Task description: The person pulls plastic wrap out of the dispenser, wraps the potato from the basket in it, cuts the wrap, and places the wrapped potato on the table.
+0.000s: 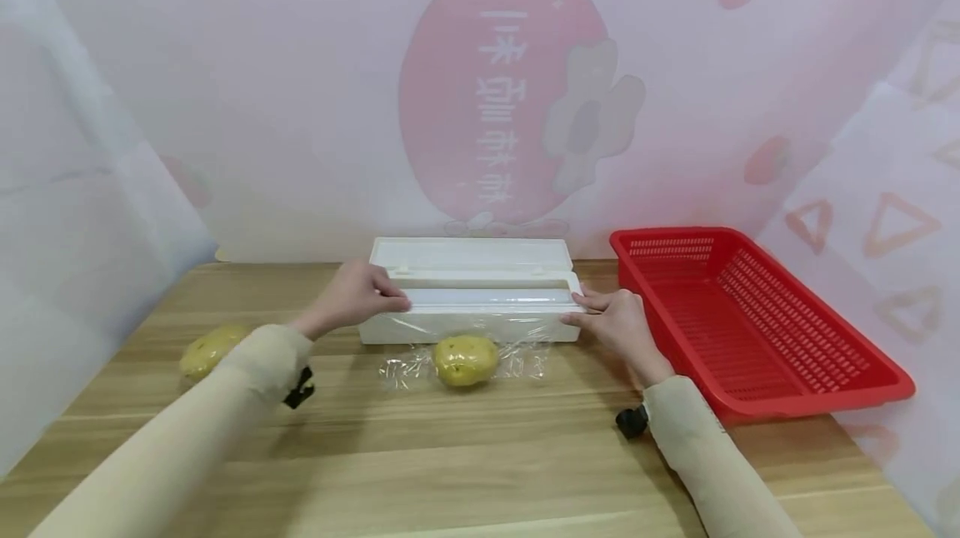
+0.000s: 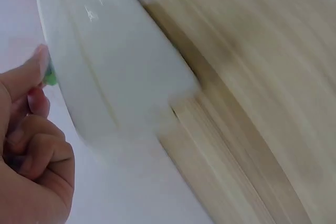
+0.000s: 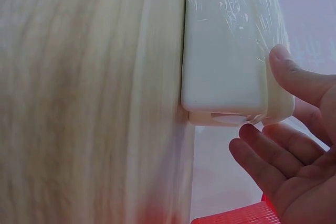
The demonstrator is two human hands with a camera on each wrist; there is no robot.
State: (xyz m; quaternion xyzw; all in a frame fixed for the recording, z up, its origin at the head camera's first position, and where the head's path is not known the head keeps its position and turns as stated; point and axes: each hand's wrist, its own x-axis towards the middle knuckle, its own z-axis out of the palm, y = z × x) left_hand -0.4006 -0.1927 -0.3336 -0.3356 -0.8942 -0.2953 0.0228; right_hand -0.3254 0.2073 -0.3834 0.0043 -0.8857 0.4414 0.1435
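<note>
A white cling film dispenser stands near the table's back edge, its lid raised and a film roll inside. Clear film runs down its front and round a yellow potato lying just before it. At the dispenser's left part, the thumb and forefinger of my left hand pinch a small green piece at its top edge; the other fingers curl in. My right hand holds the right end, thumb on the film-covered front and a finger behind.
Another potato, shiny as if wrapped, lies on the left of the wooden table, partly behind the left sleeve. A red plastic basket stands close at the right, by my right forearm. A patterned pale wall rises directly behind the dispenser.
</note>
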